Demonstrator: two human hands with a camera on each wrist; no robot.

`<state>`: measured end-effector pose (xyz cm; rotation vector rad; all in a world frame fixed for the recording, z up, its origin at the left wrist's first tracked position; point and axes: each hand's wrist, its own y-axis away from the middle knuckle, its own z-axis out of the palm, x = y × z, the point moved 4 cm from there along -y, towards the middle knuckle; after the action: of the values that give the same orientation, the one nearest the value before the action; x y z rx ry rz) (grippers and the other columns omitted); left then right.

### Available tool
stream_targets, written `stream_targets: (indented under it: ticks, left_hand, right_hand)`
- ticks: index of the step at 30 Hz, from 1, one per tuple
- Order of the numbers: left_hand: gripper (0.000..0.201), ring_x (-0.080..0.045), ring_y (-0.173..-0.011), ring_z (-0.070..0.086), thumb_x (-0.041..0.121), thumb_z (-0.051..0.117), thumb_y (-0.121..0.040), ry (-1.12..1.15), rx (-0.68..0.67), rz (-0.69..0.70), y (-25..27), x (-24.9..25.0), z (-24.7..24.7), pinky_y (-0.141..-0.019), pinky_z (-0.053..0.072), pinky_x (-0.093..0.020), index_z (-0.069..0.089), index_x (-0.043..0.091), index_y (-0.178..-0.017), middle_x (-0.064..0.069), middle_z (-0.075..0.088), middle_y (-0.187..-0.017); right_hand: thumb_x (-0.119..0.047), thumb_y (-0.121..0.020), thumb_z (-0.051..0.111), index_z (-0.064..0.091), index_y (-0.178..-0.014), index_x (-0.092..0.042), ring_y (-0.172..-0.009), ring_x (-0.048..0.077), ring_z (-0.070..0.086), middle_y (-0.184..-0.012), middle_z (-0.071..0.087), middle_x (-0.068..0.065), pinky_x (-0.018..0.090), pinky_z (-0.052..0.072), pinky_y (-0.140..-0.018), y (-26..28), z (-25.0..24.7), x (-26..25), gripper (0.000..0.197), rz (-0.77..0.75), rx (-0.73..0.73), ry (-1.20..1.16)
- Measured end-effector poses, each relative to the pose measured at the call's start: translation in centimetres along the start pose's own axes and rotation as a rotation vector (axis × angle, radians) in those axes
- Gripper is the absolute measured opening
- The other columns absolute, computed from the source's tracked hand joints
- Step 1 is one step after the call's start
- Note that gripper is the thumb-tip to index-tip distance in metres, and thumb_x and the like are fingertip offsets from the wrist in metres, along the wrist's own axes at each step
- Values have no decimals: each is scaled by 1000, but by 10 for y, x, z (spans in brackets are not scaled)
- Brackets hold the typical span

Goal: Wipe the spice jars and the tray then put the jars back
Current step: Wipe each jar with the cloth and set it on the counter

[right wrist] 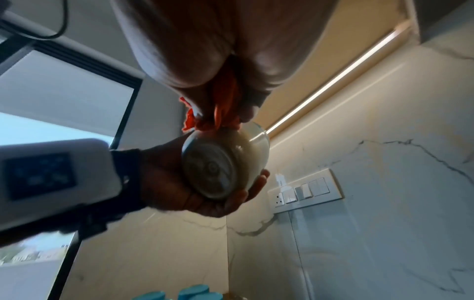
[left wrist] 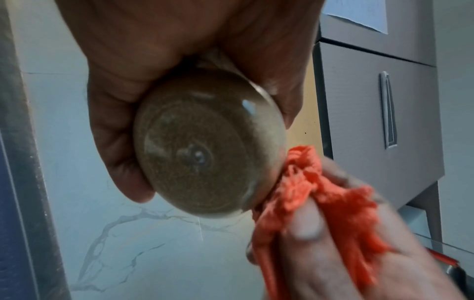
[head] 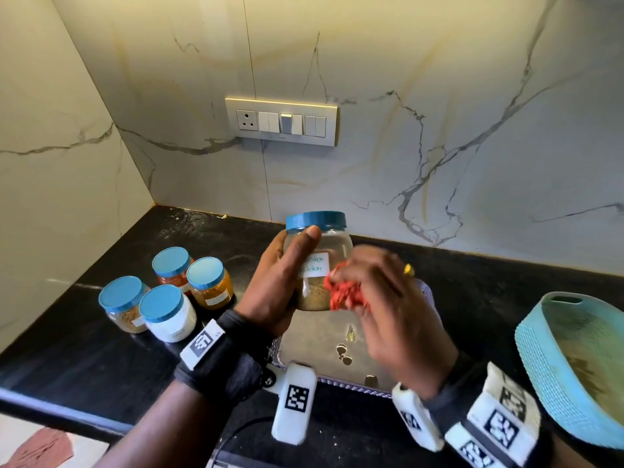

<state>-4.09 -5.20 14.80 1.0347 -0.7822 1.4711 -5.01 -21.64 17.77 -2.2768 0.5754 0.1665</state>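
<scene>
My left hand (head: pixel 280 282) grips a clear spice jar (head: pixel 319 261) with a blue lid and brown powder, held upright above the steel tray (head: pixel 314 346). The jar's round base (left wrist: pixel 207 146) faces the left wrist camera, with my fingers (left wrist: pixel 115 142) curled round its side. My right hand (head: pixel 388 298) holds a bunched orange-red cloth (head: pixel 344 293) and presses it against the jar's lower right side. In the right wrist view the cloth (right wrist: pixel 218 113) touches the jar (right wrist: pixel 225 162) from above. The tray carries a few brown stains.
Several more blue-lidded spice jars (head: pixel 169 295) stand grouped on the black counter (head: pixel 84 359) to the left. A light blue plastic basket (head: pixel 574 369) sits at the right. The marble wall with a switch panel (head: pixel 282 121) stands behind.
</scene>
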Motion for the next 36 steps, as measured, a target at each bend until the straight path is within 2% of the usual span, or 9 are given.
stream_targets:
  ticks: [3,7,13,16,19,23,28,33,36]
  left_hand:
    - [63,-35,-102,70,39,62,-89,6,-20,-11,4,1,-1,-85,60,-46,49,3,-139,-23,70,-122]
    - [54,-40,-111,68,38,63,-89,-18,-61,-10,7,-5,8,-90,59,-55,55,8,-133,-27,68,-125]
    - [99,-44,-111,64,57,85,-71,75,-50,30,0,4,-1,-88,58,-53,49,-1,-142,-37,59,-132]
    - [95,-46,-116,64,56,85,-72,73,-64,33,5,2,-2,-89,58,-54,49,2,-142,-33,62,-131]
    - [95,-47,-119,64,58,86,-71,38,-126,38,10,-3,11,-92,57,-59,49,5,-141,-29,65,-131]
    - [102,-59,-125,54,59,85,-71,102,-111,72,2,9,14,-98,49,-68,46,-1,-144,-39,56,-135]
    - [84,-35,-102,70,58,80,-76,175,-92,74,0,26,4,-81,60,-49,56,5,-136,-22,69,-114]
    - [67,-46,-128,56,45,56,-97,134,-93,62,1,20,-6,-101,52,-57,47,1,-146,-35,53,-142]
    - [81,-40,-123,64,58,77,-81,-13,-82,60,8,10,-6,-95,57,-54,52,9,-141,-22,65,-133]
  right_hand:
    - [-3,-83,60,55,-117,-16,-113,18,56,-124,52,1,26,45,-101,7,0,3,37,-71,-37,-9]
    - [4,-83,64,62,-110,-3,-111,15,58,-113,59,6,25,47,-99,-24,-15,42,28,181,165,-217]
    - [-3,-85,56,62,-108,-4,-108,18,59,-117,57,7,23,47,-94,8,-2,6,23,73,70,-147]
    - [-3,-84,54,61,-107,-6,-110,22,59,-117,57,7,28,48,-96,7,-2,11,24,36,39,-141]
    - [4,-87,55,57,-104,-3,-105,13,56,-109,56,6,23,44,-93,-19,-13,33,19,175,190,-305]
    - [4,-88,54,56,-106,-1,-106,20,57,-109,56,5,28,45,-93,-24,-12,32,19,208,232,-376]
    - [5,-84,56,59,-107,1,-110,22,58,-111,57,7,26,44,-98,-5,-5,15,23,119,206,-283]
    - [2,-81,57,67,-108,-1,-113,24,58,-115,58,12,21,41,-103,-11,-6,8,29,69,150,-118]
    - [-6,-80,61,68,-111,-7,-109,23,60,-115,60,11,20,43,-99,-5,-1,-2,32,-2,78,-11]
